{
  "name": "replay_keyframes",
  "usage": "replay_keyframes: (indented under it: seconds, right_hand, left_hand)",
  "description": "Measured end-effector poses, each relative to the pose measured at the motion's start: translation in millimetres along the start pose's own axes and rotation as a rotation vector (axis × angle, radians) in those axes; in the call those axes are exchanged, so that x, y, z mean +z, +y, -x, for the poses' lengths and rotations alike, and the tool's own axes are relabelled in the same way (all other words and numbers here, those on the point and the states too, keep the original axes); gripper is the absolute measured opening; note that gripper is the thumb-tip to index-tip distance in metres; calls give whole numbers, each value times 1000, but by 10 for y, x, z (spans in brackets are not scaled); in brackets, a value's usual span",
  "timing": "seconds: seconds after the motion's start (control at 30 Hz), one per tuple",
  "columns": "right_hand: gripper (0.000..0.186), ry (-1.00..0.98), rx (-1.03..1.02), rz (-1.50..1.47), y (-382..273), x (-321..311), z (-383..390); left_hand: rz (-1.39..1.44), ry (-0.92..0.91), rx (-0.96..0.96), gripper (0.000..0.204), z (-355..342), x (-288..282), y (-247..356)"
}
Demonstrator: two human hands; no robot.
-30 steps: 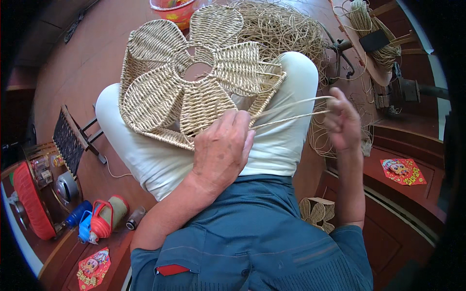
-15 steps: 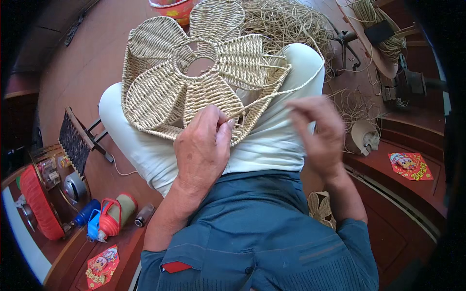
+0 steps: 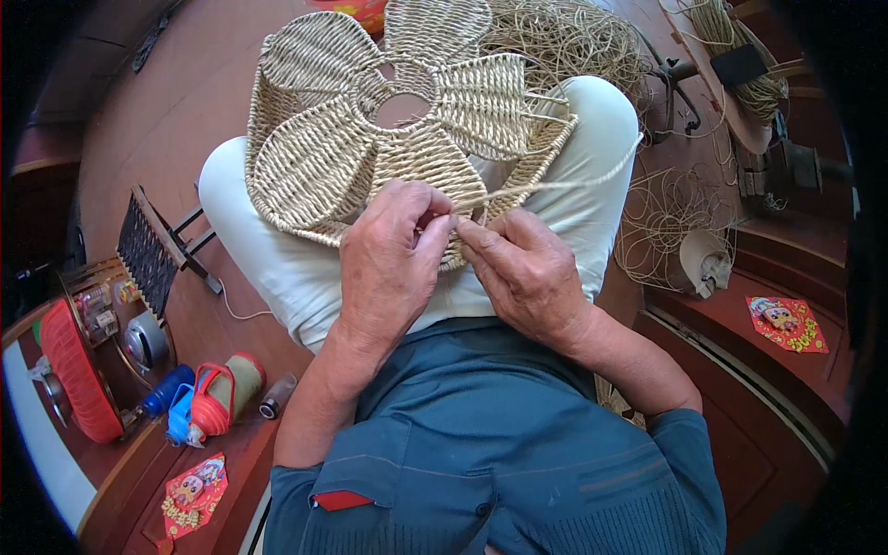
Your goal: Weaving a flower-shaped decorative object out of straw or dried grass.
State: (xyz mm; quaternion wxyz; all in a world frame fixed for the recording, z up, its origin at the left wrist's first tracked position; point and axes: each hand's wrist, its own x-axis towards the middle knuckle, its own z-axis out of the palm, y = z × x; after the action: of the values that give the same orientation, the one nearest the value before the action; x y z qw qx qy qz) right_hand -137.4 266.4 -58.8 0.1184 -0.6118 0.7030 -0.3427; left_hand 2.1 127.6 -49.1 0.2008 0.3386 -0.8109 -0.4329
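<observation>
A flower-shaped woven straw basket rests across my lap, with petal panels around a round hole. At its near right petal, a twisted straw cord runs out to the right over my thigh. My left hand is closed, with thumb and forefinger pinching the cord at the petal's edge. Right beside those fingertips, my right hand is closed too, its fingers pressed together. What the right fingers hold, if anything, is hidden. Several loose cord strands bridge the right petal and the basket's rim.
A heap of loose straw cord lies on the floor beyond my knee. More tangled strands are at the right, beside a beige cap-like object. A red thermos and a small black-webbed stool are at the left.
My right hand has come in from the right to meet my left fingertips. The basket now appears slightly farther right and higher in view, and the cord has swung lower.
</observation>
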Motion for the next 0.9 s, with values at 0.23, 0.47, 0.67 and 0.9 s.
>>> replay_keyframes:
  seconds: [0.23, 0.47, 0.67, 0.9]
  right_hand:
    - [27, -123, 56, -13, -54, -95, -61]
    - [31, -222, 240, -254, -86, -107, -121]
    - [41, -375, 414, -431, -52, -134, -184]
    - [59, -797, 822, -953, 90, -281, -386]
  left_hand:
    - [25, 31, -10, 16, 67, -35, -8]
    - [-139, 72, 113, 39, 255, -43, 5]
    - [-376, 65, 246, 61, 297, 13, 42]
    - [-389, -32, 146, 68, 262, 16, 98]
